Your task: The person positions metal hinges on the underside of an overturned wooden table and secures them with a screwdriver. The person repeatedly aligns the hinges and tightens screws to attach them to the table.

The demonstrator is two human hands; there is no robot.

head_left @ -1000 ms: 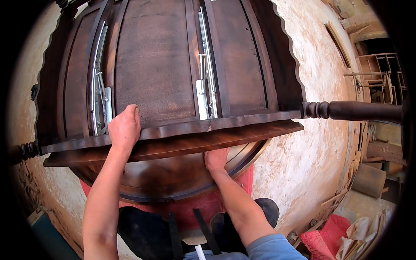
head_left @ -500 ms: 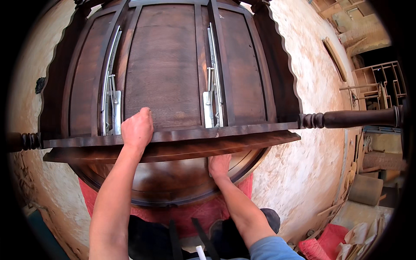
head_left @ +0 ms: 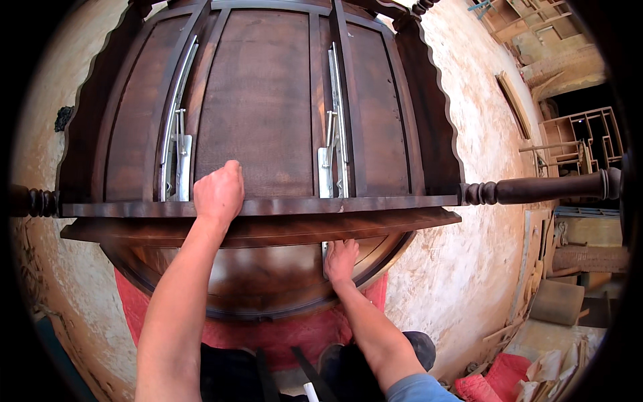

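Note:
A dark brown wooden table [head_left: 268,114] lies upside down before me, its underside with panels and two metal slide rails [head_left: 335,120] facing up. My left hand [head_left: 218,191] is a closed fist resting on the table's apron rail, next to the left metal rail [head_left: 175,147]. My right hand [head_left: 340,260] lies flat, fingers spread, on the rounded leaf [head_left: 268,281] below the rail, beside a small metal bracket. A turned wooden leg [head_left: 542,189] sticks out to the right, another [head_left: 30,201] to the left.
A red cloth [head_left: 301,331] lies under the table on a dusty pale floor [head_left: 469,268]. Wooden frames and shelving [head_left: 576,141] stand at the right. Boards, scraps and a red bag [head_left: 509,372] lie at the lower right. My dark shoes [head_left: 335,365] show below.
The view has drawn closer and shifted, so the table looks larger. My left hand has slid right along the apron rail. My right hand stays pressed on the rounded leaf.

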